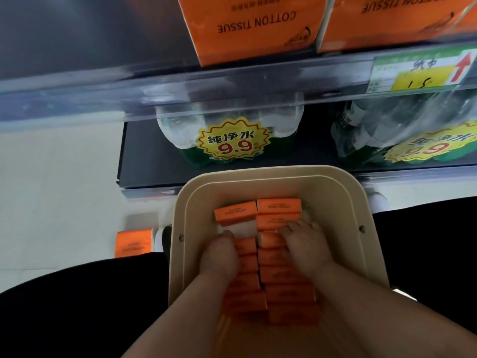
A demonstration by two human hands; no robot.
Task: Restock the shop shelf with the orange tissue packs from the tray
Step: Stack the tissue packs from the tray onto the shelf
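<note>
Small orange tissue packs [278, 205] lie in 2 rows in the beige plastic tray [361, 202] below the shop shelf [180, 83]. The left hand [219, 254] covers the left row and the right hand [305, 248] the right; I cannot tell whether either grips.

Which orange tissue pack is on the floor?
The lone pack left of the tray; the others lie inside the tray or stand on the shelf.

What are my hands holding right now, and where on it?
Cannot tell. The left hand and right hand rest on top of the orange tissue packs in the tray; no pack is lifted.
</note>
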